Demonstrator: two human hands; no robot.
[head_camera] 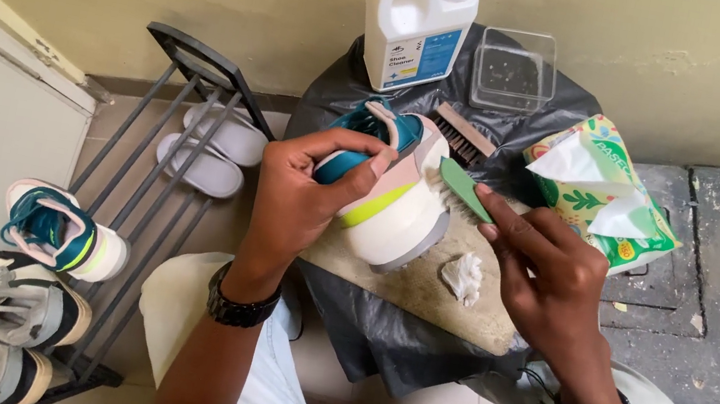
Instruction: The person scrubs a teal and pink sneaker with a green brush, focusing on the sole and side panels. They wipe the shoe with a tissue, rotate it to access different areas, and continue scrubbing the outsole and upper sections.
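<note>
My left hand (309, 189) grips a teal, pink and white sneaker (393, 208) by its upper, holding it tilted over a round wooden board (450, 305). My right hand (547, 277) holds a small green-handled brush (464, 190) pressed against the sneaker's white sole side. A crumpled white tissue (464, 276) lies on the board just under the brush.
A white bottle with a blue cap (417, 22), a clear plastic tub (513, 70), a wooden brush (463, 134) and a green tissue pack (606, 190) sit on black plastic sheeting (377, 332). A dark metal shoe rack (147, 196) at left holds white slippers (213, 148) and several sneakers.
</note>
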